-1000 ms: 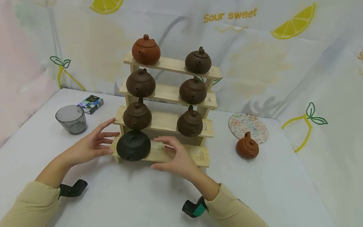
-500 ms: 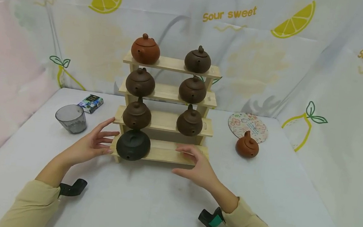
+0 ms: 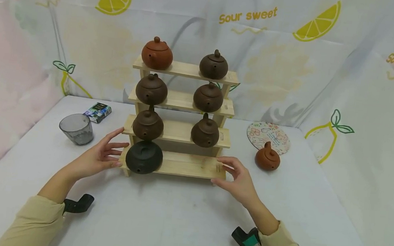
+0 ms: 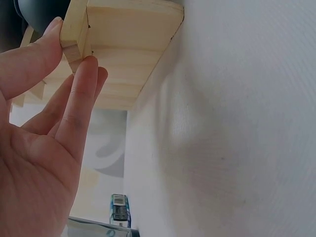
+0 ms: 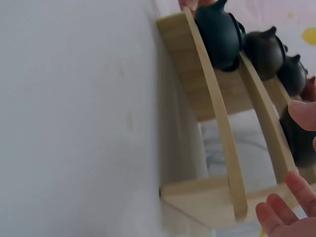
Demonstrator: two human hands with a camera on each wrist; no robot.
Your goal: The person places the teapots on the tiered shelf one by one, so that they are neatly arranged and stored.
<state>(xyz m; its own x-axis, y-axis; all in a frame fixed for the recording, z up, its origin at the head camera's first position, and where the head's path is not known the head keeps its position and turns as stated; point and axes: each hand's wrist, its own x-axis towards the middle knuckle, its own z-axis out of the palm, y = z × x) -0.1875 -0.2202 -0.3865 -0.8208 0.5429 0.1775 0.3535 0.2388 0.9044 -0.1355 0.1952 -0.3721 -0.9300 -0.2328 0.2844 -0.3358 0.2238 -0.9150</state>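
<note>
A stepped wooden rack [image 3: 186,165] stands on the table, its shelves bearing several teapots. My left hand [image 3: 93,159] is at the rack's left side, fingers spread and fairly straight. Its thumb and fingertips touch the bottom shelf's end [image 4: 74,37] in the left wrist view. Beside it on that shelf sits a black, flattened teapot [image 3: 144,157]. My right hand [image 3: 239,181] is at the bottom shelf's right end, thumb and fingers apart around that corner with nothing between them. In the right wrist view its fingers [image 5: 301,190] overlap the shelf ends.
A grey glass cup [image 3: 77,129] and a small patterned box [image 3: 98,112] stand at left. To the right, a reddish-brown teapot [image 3: 268,157] sits before a round floral mat [image 3: 268,137]. A printed cloth backdrop [image 3: 279,64] closes off the back.
My right hand has moved rightward along the bottom shelf, from near the black teapot to the shelf's right end. The left hand stays at the left end.
</note>
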